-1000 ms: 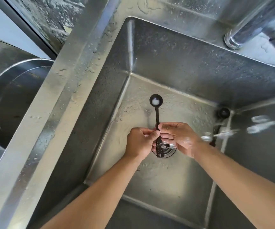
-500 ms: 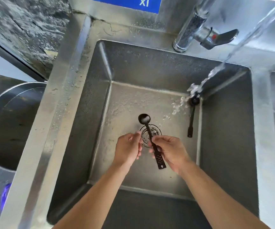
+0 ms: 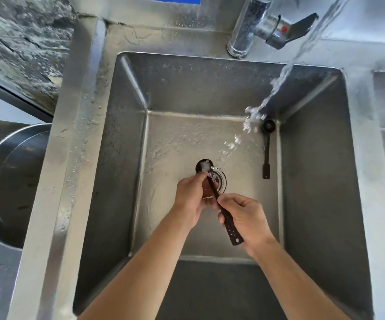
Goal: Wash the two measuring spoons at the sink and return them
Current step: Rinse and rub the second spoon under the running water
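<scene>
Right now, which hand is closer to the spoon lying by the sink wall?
The right hand. It holds the other spoon's handle, just below and left of the lying spoon. The left hand is farther left, over the drain.

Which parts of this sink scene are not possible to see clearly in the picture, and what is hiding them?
All in the head view:
- Held measuring spoon: the bowl is partly covered by left hand fingers and splashing water; whether it is clean cannot be told.
- Drain: mostly hidden behind the hands and spoon.
- Faucet: spout cut off by the top edge.
- Second spoon: markings too small.
- Round metal basin: cut by the left edge.
</scene>
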Demonstrator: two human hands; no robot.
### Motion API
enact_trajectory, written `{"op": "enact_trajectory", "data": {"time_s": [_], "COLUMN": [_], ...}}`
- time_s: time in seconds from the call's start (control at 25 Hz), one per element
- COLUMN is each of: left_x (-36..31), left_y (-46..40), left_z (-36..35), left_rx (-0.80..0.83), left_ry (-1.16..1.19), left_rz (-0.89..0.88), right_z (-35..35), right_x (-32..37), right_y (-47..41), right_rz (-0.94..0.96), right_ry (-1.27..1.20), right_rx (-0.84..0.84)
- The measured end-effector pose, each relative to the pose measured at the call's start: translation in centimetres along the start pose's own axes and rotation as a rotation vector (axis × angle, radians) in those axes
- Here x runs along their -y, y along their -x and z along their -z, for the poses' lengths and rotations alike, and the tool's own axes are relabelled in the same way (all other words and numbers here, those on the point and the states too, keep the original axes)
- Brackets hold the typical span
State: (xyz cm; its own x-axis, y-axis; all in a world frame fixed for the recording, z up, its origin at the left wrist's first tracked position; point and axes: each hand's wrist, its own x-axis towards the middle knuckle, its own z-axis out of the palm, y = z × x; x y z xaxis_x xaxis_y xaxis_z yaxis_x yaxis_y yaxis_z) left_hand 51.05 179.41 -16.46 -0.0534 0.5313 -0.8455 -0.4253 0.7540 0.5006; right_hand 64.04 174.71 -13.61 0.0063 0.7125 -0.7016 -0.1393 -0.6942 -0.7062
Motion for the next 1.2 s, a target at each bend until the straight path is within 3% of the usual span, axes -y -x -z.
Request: {"op": "enact_trajectory", "data": {"time_s": [0.16,0.36,0.56,0.64,0.88,1.08,1.2], "left_x": [-0.4,-0.6,-0.8,-0.5,0.4,0.0,0.2], "left_y": [-0.7,-0.8,-0.6,-0.4,0.7,1.3,1.3], "left_z": [0.6,0.6,0.5,0.0,-1.0,-1.3,-1.8], "left_rx": [-0.025,0.118,0.257,0.246,0.163,0.24,0.246], "left_ry": [-0.009,-0.09,0.401,0.492,0.249,0.537,0.435], "left_rz": [-0.053,-0.131,0.052,0.076,0.069,0.14,0.04], "right_z": [0.5,1.9,2.2,2.0,1.6,1.3,1.5], "right_x": [-0.4,-0.9,-2.0,-2.0,-1.7,-1.5,-1.4], "right_y": [1.2,2.0,2.4,2.4,2.0,1.6,1.1], "right_rz": [0.055,0.046,-0.029,-0.04,-0.009,-0.084,-0.055], "right_ry": [0.146,0.089,-0.076,-0.129,0.01,-0.001,0.257], "right_rx": [0.062,0.054,0.059,0.081,0.127,0.142,0.091]}}
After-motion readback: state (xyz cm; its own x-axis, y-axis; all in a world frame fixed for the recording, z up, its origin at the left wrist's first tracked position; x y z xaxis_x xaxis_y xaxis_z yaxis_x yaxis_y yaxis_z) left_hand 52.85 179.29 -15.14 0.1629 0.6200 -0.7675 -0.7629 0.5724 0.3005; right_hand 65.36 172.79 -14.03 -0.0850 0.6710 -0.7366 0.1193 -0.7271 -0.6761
